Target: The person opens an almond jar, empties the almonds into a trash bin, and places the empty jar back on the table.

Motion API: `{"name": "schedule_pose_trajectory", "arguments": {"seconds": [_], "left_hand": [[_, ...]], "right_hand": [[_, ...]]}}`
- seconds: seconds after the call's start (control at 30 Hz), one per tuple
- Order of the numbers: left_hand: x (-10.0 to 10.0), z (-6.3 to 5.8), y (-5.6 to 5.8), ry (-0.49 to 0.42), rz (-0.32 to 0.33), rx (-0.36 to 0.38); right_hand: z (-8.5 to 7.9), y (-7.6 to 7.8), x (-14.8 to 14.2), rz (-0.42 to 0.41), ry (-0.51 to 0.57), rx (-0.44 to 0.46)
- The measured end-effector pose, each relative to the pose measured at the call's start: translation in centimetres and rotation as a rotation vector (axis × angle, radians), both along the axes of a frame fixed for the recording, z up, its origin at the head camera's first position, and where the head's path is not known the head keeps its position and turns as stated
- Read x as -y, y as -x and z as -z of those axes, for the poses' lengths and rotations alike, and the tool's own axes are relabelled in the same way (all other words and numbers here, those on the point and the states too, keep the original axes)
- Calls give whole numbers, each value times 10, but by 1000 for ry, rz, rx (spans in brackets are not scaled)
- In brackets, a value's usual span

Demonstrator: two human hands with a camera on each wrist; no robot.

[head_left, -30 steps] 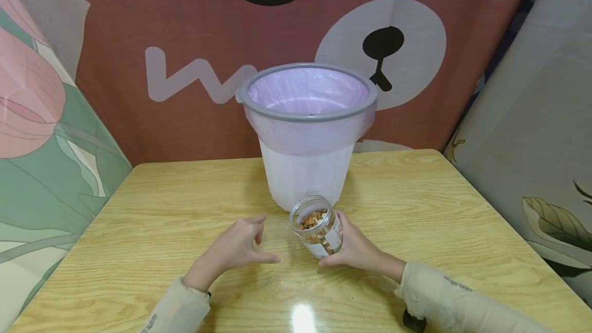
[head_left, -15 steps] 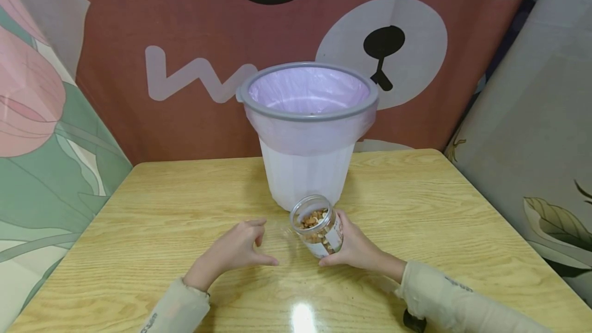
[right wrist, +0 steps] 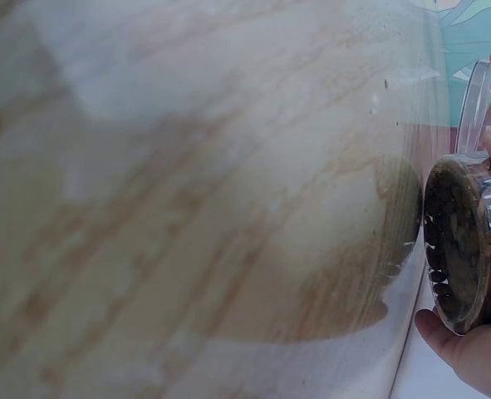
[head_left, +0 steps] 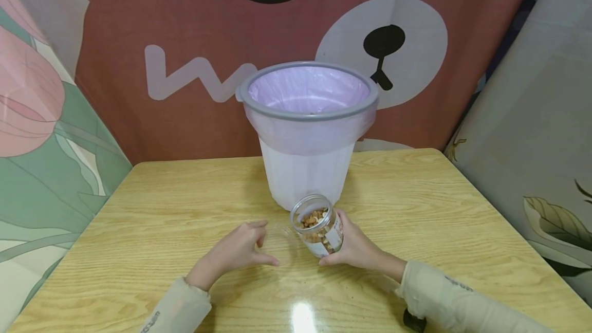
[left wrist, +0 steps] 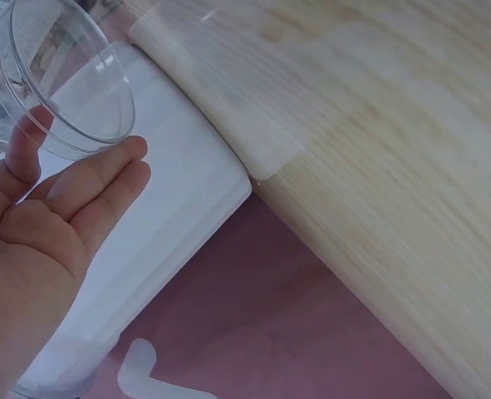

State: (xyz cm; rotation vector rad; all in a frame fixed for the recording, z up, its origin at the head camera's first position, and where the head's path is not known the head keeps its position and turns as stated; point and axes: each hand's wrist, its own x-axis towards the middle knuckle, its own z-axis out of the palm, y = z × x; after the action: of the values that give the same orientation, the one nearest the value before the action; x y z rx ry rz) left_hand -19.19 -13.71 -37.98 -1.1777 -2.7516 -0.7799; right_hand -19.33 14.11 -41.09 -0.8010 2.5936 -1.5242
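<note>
My right hand (head_left: 353, 245) grips a clear jar (head_left: 316, 227) of mixed nuts, labelled and without a cover on its mouth. It is tilted, mouth toward the upper left, close in front of the bin. In the right wrist view the jar's base (right wrist: 457, 241) faces the camera, nuts pressed against it. Left of the jar, my left hand (head_left: 236, 251) holds a clear round lid (head_left: 283, 245) between thumb and fingers; it barely shows in the head view. The left wrist view gives the lid's rim (left wrist: 116, 91) more plainly, with fingers (left wrist: 100, 179) along its edge.
A white waste bin (head_left: 305, 173) with a grey rim and a pale purple liner stands behind the jar. Both hands are over a wood-grain table (head_left: 162, 220). A printed red cloth (head_left: 185, 19) hangs behind, and patterned cloths flank the table.
</note>
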Motion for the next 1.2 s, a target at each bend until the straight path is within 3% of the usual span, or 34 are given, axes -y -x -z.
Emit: {"name": "schedule_pose_trajectory", "arguments": {"seconds": [1.03, 1.2], "left_hand": [[0, 10, 3, 32, 4, 27], [0, 9, 3, 30, -3, 66]], "right_hand": [[1, 1, -1, -5, 15, 18], [1, 1, -1, -4, 12, 20]]}}
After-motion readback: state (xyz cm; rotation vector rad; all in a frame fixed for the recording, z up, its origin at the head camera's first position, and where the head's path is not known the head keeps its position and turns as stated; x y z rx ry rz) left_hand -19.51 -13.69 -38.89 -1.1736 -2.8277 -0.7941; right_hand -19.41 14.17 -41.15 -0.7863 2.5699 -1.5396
